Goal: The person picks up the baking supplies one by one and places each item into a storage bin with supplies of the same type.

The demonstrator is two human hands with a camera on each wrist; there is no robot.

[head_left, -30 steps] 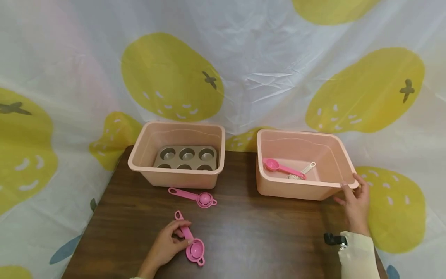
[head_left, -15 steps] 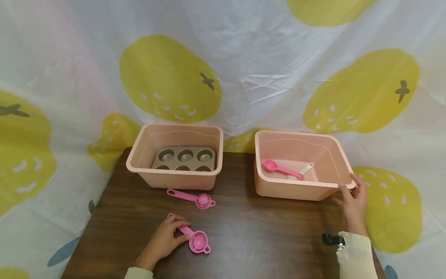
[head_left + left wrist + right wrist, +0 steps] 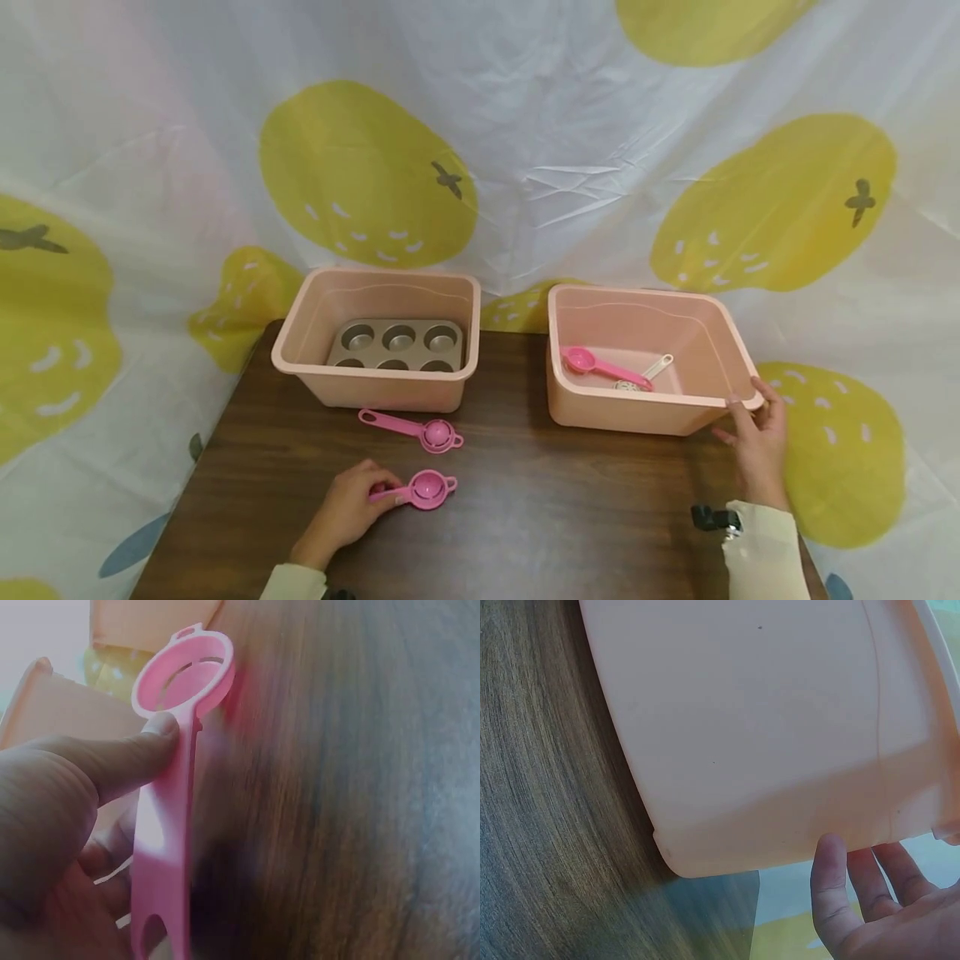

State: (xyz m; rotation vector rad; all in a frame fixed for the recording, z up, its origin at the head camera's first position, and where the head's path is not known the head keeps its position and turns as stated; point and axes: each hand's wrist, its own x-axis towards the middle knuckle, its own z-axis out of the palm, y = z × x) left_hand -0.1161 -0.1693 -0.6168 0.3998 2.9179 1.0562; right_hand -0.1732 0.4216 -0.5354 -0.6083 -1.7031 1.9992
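On the near side of the left bin [image 3: 375, 390], beyond a second spoon [image 3: 437, 434] lying close to that bin's front wall, the left hand [image 3: 347, 504] pinches a pink spoon [image 3: 429, 489] by its handle, thumb just below the cup — whether the spoon touches the table [image 3: 555, 517], I cannot tell. Its cup points to the right, across the front of the left bin. The right bin [image 3: 622, 412] stands to the right of the left bin, apart from it; the right hand [image 3: 761, 450] grips its near corner, the one farthest from the left bin. Inside the right bin a third spoon [image 3: 615, 372] lies across a white tool [image 3: 660, 365]. The left bin itself holds a muffin tin [image 3: 396, 353] — cups facing up.
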